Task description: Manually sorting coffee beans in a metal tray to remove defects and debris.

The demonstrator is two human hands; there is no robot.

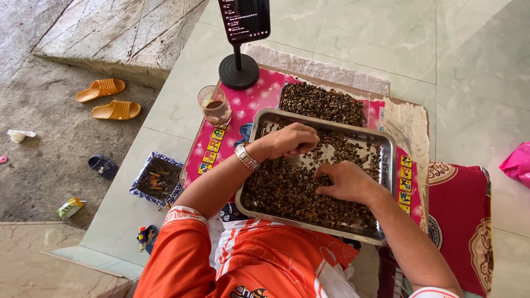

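A metal tray [391, 144] rests on my lap, filled with small dark brown beans [287, 190]. My left hand [292, 140], with a watch on the wrist, hovers over the tray's upper middle with fingers curled together, pinching at the beans. My right hand [345, 182] lies flat on the beans at the tray's right centre, fingers spread and pressing into them. Beyond the tray, a second heap of the same beans [323, 102] lies on a pink patterned mat [259, 94].
A glass with brown liquid [214, 105] and a phone on a round black stand [238, 69] stand on the mat. A blue dish with cigarette butts [157, 179] sits left. Orange sandals [107, 99] lie on the ground. A red cushion [461, 221] is right.
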